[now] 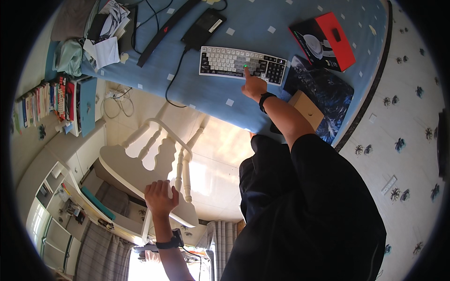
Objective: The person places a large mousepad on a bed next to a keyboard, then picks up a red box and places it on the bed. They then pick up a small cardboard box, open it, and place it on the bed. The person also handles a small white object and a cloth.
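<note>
A white and black keyboard (225,61) lies on the blue patterned cover of the table. My right hand (256,87) is at its near edge, index finger extended onto the keys and the other fingers curled, holding nothing. A small green light shows at that fingertip. My left hand (161,199) is low on the left, over the edge of a white wooden chair's back (123,168). Its fingers look bent and its thumb stands apart; whether it grips the chair cannot be told. Each wrist wears a black band.
A red and black box (337,42), a dark patterned mat (334,102) and a small cardboard box (306,110) lie right of the keyboard. Beyond it are a black power adapter (204,30) and a long black bar (165,35). A cable (172,80) hangs past the table edge.
</note>
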`<state>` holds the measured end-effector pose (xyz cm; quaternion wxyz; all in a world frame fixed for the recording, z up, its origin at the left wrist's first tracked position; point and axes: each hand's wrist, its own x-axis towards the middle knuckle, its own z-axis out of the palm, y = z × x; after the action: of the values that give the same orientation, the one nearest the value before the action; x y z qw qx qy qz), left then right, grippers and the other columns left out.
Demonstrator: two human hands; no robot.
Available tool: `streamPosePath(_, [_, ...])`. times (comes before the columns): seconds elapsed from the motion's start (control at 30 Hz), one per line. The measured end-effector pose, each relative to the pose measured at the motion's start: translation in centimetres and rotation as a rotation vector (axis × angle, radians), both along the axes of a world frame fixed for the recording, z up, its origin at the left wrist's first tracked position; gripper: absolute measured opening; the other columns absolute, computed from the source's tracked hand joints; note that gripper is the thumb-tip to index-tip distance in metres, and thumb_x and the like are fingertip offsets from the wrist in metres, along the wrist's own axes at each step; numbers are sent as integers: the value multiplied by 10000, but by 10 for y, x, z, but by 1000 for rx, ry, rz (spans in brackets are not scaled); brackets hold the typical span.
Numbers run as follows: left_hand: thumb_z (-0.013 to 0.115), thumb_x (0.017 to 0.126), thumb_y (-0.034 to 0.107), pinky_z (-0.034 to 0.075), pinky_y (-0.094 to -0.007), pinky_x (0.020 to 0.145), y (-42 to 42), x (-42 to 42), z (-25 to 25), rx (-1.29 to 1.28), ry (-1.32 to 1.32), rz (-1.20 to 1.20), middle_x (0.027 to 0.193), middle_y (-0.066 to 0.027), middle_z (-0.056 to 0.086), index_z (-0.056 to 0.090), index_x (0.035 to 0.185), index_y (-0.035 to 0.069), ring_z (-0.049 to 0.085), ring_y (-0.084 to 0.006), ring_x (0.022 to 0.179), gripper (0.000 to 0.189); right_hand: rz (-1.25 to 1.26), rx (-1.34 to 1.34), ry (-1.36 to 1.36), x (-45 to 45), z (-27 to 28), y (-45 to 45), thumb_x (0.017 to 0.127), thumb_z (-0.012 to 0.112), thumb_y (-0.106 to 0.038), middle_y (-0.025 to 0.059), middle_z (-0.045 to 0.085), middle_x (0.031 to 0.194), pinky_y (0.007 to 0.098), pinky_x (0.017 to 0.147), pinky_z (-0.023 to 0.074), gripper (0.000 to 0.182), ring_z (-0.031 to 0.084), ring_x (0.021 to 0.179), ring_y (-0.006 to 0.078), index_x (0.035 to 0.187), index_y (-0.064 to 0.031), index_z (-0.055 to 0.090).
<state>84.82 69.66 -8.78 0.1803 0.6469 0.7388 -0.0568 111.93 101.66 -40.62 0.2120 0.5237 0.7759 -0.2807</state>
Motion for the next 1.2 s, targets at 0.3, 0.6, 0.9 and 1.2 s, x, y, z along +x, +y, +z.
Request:
streamPosePath(0.3, [624,703,186,429,-375,642,0,-1,-1,-5,0,12,720,-69,605,633,784,69,587,-250,663,143,-13,91,38,-1,-5,-1,825,594,-241,128,693,775,454,531,521,777,669,649,322,1515,-68,281])
streamPosePath(0.6, [623,707,184,431,-372,654,0,-2,-2,3,-8,38,735,-65,613,628,790,70,584,-246,664,141,-49,101,66,0,-4,-4,825,579,-237,135,702,819,471,567,528,744,676,680,334,1503,-90,309])
streamPosePath(0.9, [626,691,177,434,-374,655,3,-1,0,-10,-8,42,735,-63,611,631,792,74,585,-249,665,144,-59,85,101,4,-16,-5,859,566,-258,136,683,785,482,518,495,754,631,611,333,1531,-100,263])
streamPosePath(1.2, [627,706,160,438,-394,670,2,-2,-1,-22,-17,56,741,-55,609,602,789,95,600,-253,699,109,-59,95,98,7,-11,-7,828,577,-244,140,695,795,480,561,520,765,665,651,333,1524,-120,284])
